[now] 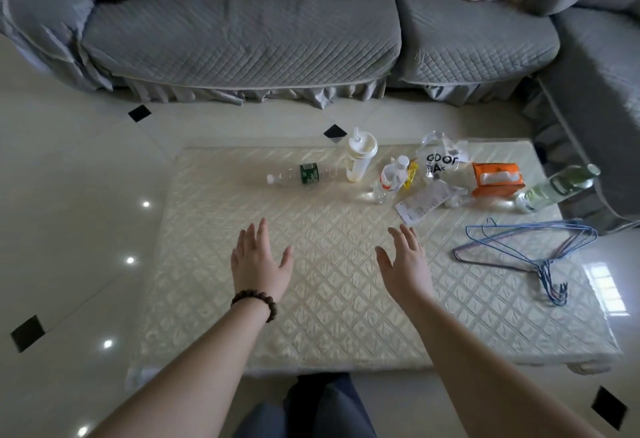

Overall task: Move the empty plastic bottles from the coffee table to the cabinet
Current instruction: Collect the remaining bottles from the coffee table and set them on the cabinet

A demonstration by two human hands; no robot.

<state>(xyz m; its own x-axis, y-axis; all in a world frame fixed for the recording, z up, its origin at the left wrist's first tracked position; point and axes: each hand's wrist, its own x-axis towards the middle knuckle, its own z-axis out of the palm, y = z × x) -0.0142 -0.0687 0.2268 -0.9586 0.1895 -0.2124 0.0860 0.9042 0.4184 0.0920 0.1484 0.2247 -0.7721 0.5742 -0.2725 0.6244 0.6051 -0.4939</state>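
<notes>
A clear plastic bottle with a green label (302, 174) lies on its side at the far middle of the coffee table (311, 299). A second clear bottle with a red-and-white label (390, 178) leans just right of a white tumbler. A third, green-labelled bottle (557, 187) lies at the table's far right edge. My left hand (258, 261), with a bead bracelet on the wrist, hovers over the table with fingers straight and holds nothing. My right hand (405, 262) hovers beside it, fingers straight too. Both hands are well short of the bottles.
A white tumbler with a straw (360, 158), a clear printed bag (440, 157), an orange tissue pack (497, 179) and a paper slip (424, 202) crowd the far right. Blue wire hangers (533, 250) lie at the right. A grey sofa (242, 29) stands beyond the table.
</notes>
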